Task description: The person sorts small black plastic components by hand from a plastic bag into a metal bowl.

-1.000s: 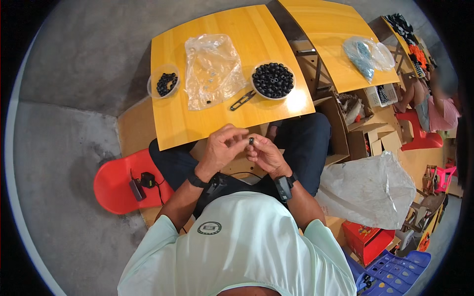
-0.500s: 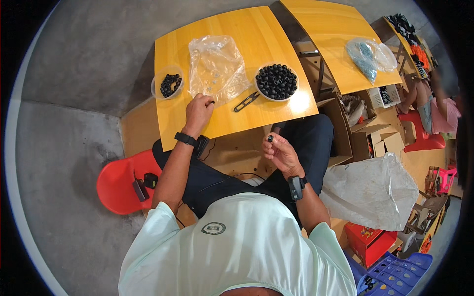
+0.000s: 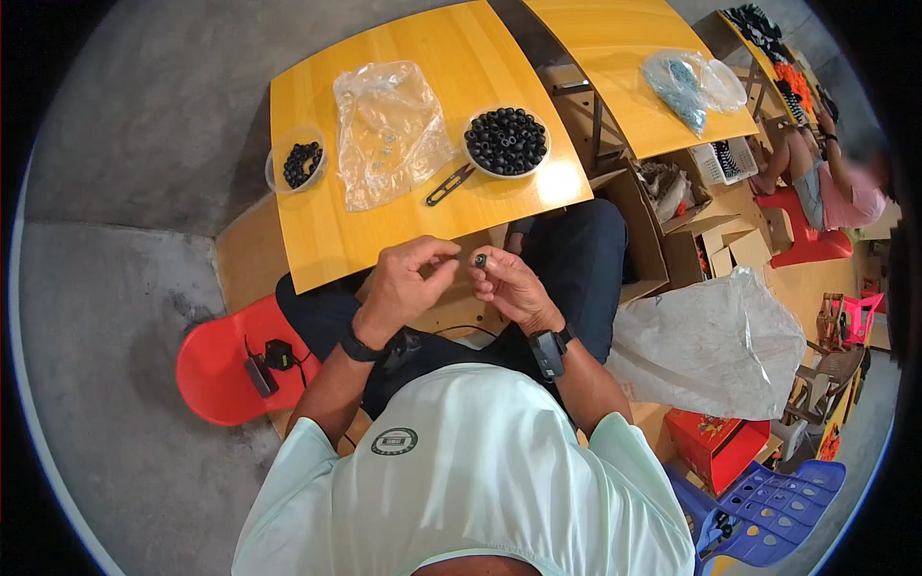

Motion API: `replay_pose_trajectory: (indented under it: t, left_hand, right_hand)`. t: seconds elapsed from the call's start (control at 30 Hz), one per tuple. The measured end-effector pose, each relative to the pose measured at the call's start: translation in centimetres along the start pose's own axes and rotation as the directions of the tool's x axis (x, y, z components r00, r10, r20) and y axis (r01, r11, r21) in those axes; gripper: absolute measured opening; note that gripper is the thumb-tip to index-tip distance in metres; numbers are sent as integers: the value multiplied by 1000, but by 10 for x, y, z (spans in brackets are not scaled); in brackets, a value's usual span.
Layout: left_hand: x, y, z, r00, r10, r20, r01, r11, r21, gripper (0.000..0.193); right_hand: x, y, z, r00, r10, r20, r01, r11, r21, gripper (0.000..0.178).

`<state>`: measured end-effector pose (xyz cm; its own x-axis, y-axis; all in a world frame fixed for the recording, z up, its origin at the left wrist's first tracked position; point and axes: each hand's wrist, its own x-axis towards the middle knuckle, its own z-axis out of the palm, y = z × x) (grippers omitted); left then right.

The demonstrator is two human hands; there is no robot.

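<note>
Just off the table's near edge my hands are close together. My right hand [image 3: 516,290] pinches a small black ring-shaped piece [image 3: 480,260] between thumb and fingers. Facing it, my left hand [image 3: 408,286] has thumb and forefinger drawn together; something tiny and dark may be at their tips, too small to make out. Black round pieces fill a clear bowl [image 3: 469,161] at the table's right side. Fewer lie in a clear tub [image 3: 272,173] at the left edge. Between them spreads a clear plastic bag [image 3: 389,130] with tiny bits on it. Black thread snips [image 3: 449,185] lie by the fuller bowl.
Beyond the yellow table [image 3: 317,240], a second table [image 3: 615,86] bears a bag of bluish pieces [image 3: 678,91]. Cardboard boxes [image 3: 740,245] and a white sack [image 3: 711,341] are at my right. A red stool [image 3: 206,374] stands left; a person [image 3: 850,197] sits far right.
My left hand has left the plastic bag on the table and come back beside my right hand. The right hand, still pinching the black piece, has shifted slightly left. The view has tilted a little.
</note>
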<state>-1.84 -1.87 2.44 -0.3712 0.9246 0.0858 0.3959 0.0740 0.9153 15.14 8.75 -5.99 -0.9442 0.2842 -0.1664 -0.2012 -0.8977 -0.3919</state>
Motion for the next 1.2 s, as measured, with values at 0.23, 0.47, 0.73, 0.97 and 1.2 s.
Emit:
replay_pose_trajectory:
  t: [0.23, 0.47, 0.73, 0.97, 1.2]
  left_hand:
    - [0, 17, 11, 981, 192, 29, -194, 965, 175, 14]
    - [0, 15, 14, 965, 254, 60, -260, 918, 299, 13]
    - [-1, 13, 15, 960, 267, 79, -277, 883, 379, 13]
    - [-2, 7, 15, 949, 298, 103, -312, 839, 446, 13]
    - [-4, 6, 17, 964, 249, 92, -265, 879, 397, 15]
  right_hand:
    - [-1, 7, 2, 1000, -14, -20, 13, 999, -45, 24]
    - [-2, 9, 2, 999, -29, -17, 29, 999, -27, 22]
    - [-1, 12, -1, 999, -44, -29, 42, 997, -66, 20]
    - [1, 15, -5, 997, -59, -47, 54, 993, -104, 20]
    - [0, 16, -4, 994, -53, -100, 39, 989, -140, 19]
